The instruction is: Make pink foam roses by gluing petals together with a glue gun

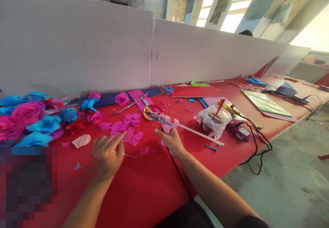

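Observation:
My right hand grips a pink hot glue gun; a clear glue stick juts from its back, and its nozzle points left. A small red light glows on the gun's side. Pinched in my left hand is a thin wire, its end poking out to the right. Whether the fingers hold more is hidden. Just beyond my left hand lie loose magenta paper petals. Yellow-and-red-handled scissors rest behind the gun's nozzle, with metal tweezers beside them.
Blue and pink paper flowers pile up at the left. A plastic cup in a white bag, a purple power strip and black cables sit at the right. A white partition stands along the red table's back.

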{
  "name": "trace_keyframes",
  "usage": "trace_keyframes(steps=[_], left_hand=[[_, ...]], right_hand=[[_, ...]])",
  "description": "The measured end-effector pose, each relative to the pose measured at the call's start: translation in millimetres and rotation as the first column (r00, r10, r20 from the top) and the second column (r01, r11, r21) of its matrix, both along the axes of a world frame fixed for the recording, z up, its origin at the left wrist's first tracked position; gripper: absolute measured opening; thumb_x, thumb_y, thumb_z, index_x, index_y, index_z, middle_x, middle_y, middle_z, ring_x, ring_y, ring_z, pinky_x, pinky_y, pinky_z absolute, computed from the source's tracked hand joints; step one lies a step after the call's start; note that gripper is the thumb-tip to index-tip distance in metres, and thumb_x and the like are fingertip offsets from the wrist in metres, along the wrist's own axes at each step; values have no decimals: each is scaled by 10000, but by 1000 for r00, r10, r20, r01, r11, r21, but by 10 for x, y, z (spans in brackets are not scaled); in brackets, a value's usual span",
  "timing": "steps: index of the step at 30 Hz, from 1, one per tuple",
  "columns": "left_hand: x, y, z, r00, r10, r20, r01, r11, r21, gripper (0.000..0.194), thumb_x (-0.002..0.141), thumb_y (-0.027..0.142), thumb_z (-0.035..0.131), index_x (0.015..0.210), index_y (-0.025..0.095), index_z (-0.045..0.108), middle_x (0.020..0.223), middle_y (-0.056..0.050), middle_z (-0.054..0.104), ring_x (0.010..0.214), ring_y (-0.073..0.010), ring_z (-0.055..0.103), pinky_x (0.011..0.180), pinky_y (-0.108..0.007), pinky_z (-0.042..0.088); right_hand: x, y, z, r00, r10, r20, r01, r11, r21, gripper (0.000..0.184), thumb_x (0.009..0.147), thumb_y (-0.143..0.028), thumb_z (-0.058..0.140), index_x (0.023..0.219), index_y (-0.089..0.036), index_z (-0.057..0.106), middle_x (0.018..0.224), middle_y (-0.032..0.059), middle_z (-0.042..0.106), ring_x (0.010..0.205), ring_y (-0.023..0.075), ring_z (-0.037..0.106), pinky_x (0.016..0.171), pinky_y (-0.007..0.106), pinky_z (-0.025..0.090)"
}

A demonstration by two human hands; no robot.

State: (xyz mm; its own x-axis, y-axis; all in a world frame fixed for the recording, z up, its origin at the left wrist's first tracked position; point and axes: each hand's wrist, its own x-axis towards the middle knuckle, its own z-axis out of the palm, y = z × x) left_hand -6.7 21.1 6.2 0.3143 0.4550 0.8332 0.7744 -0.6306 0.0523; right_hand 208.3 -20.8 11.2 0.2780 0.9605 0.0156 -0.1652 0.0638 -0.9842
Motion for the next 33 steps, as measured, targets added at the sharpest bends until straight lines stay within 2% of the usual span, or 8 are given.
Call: trace_keyframes(steps=[5, 13, 17, 20, 25, 29, 33], left_hand=[[-8, 5, -21, 1000, -29, 3, 29, 1000, 2, 225, 793, 138, 584, 974, 200, 703, 711, -48, 694, 614, -198, 520, 634, -341, 361], [-22, 9, -50, 999, -42, 0, 42, 999, -1, 224, 792, 144, 601, 987, 208, 691, 745, -51, 704, 628, -199, 529, 644, -338, 358], [-13, -23, -24, 998, -55, -28, 56, 997, 45, 223, 786, 130, 593, 979, 191, 685, 744, -56, 701, 616, -189, 521, 634, -331, 350], [1, -64, 2, 997, -26, -76, 34, 995, 98, 228, 764, 115, 613, 964, 198, 684, 719, -39, 700, 598, -185, 498, 631, -338, 331], [68, -162, 64, 992, -61, -113, 72, 993, 93, 246, 767, 88, 621, 975, 203, 686, 714, -25, 704, 606, -179, 489, 626, -339, 311], [111, -211, 50, 991, -93, -96, 101, 992, 77, 239, 782, 102, 622, 984, 206, 696, 758, -31, 722, 633, -178, 504, 643, -337, 321], [119, -225, 23, 990, -116, -84, 119, 992, 29, 248, 810, 102, 592, 1002, 216, 699, 798, -32, 733, 674, -171, 530, 673, -340, 333]], right_hand=[[-9, -17, 6, 999, -44, 30, 42, 997, 65, 419, 641, -431, 746, 584, -197, 403, 520, -79, 336, 466, 54, 283, 431, 217, 237], [-27, -48, -12, 994, 5, 108, -16, 995, 94, 437, 667, -447, 727, 564, -204, 379, 522, -70, 328, 479, 67, 286, 433, 225, 235], [-39, -64, 36, 993, 96, 64, -102, 990, 99, 381, 655, -433, 747, 681, -191, 454, 611, -61, 387, 521, 66, 331, 459, 215, 268], [-45, -72, 44, 989, 148, 28, -149, 986, 69, 388, 661, -452, 744, 692, -184, 466, 601, -64, 373, 523, 63, 325, 460, 209, 262], [-51, -83, -30, 996, 77, -52, -73, 995, 72, 416, 712, -554, 670, 680, -197, 458, 546, -74, 301, 468, 60, 257, 426, 209, 230], [-58, -85, -69, 995, 46, -85, -38, 996, 85, 454, 692, -612, 659, 669, -191, 491, 587, -40, 367, 508, 79, 282, 435, 215, 242], [-55, -69, -106, 990, 86, -108, -75, 992, 100, 474, 705, -623, 645, 626, -187, 476, 605, -18, 399, 549, 99, 323, 450, 222, 251]])
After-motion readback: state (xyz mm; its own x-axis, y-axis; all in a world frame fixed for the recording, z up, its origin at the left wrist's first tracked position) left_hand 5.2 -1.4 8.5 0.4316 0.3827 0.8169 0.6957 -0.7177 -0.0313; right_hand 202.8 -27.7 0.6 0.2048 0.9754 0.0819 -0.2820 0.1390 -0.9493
